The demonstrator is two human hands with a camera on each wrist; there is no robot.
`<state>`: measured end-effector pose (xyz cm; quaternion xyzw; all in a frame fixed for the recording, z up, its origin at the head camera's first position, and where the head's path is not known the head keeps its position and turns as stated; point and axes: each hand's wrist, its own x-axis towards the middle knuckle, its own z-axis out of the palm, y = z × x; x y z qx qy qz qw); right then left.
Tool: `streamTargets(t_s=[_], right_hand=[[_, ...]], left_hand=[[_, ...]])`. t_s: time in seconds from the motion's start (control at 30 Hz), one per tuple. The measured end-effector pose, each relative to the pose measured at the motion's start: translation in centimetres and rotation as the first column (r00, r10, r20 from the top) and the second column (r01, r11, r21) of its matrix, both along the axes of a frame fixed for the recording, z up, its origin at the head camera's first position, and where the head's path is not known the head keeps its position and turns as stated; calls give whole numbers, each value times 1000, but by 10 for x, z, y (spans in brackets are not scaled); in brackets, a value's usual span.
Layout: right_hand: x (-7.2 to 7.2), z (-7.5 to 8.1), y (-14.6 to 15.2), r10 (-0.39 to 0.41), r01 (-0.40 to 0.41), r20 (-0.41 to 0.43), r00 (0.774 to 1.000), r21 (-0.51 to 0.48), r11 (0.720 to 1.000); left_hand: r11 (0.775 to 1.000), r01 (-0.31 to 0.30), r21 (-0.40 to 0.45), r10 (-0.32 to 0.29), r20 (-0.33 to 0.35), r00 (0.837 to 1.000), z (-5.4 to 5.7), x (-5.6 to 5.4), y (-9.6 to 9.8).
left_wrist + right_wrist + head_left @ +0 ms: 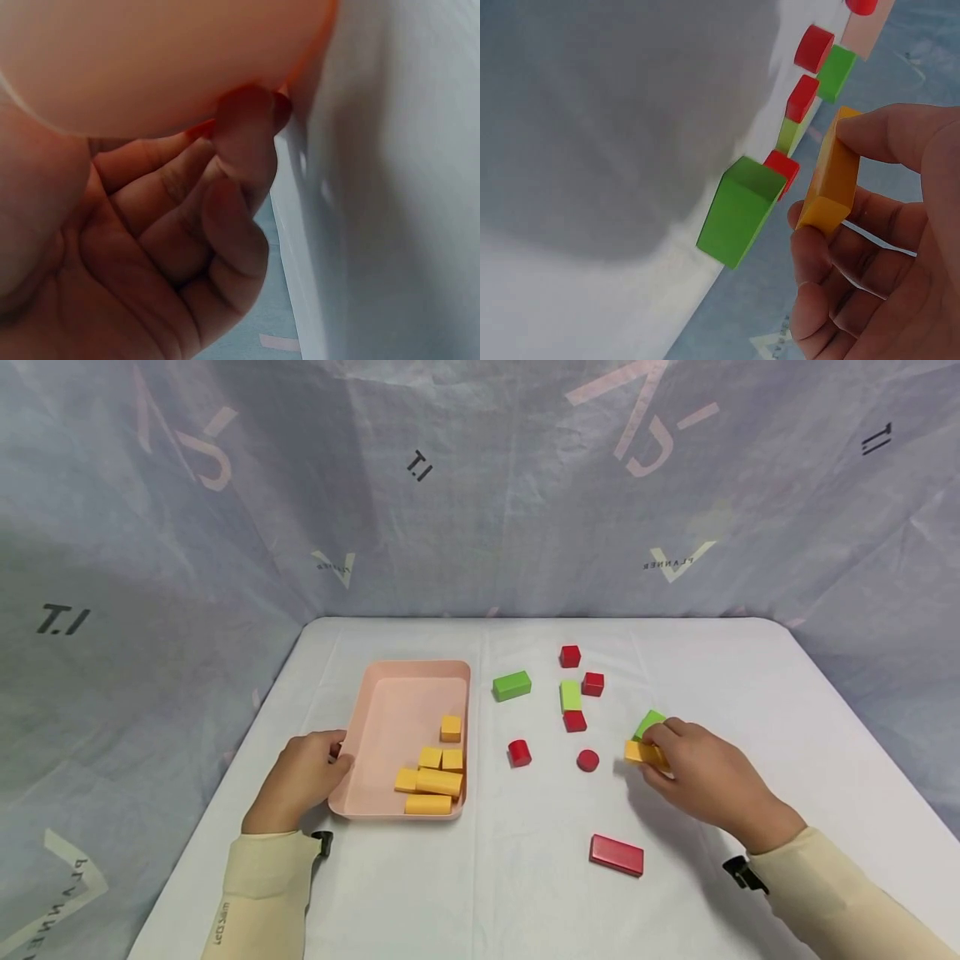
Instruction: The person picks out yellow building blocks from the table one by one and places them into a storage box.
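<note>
My left hand [303, 777] grips the left wall of a pink tray [397, 670], thumb over the rim and fingers curled beneath it in the left wrist view. Several yellow blocks [438, 782] lie in the tray's near right part. On the right side of the table, my right hand [708, 777] pinches a yellow rectangular block [832, 176] between thumb and fingers, raised over the cloth. Just behind it stands a green block [739, 210], partly covered by the hand in the head view.
Between tray and right hand lie a green block [512, 686], a light green block [571, 696], a red cylinder [519, 753], a round red piece [588, 761] and several red cubes [571, 657]. A long red block [617, 855] is nearer. Printed cloth [480, 527] hangs behind the white table.
</note>
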<state>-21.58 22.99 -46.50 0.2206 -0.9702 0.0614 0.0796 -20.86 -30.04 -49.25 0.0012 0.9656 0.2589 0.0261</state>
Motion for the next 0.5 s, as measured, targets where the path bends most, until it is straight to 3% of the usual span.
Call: streamTargets(t_s=[0.5], right_hand=[[-5, 10, -25, 97, -97, -47, 994, -1, 995]], left_hand=[[1000, -3, -13, 3, 3, 1000, 0, 0, 0]])
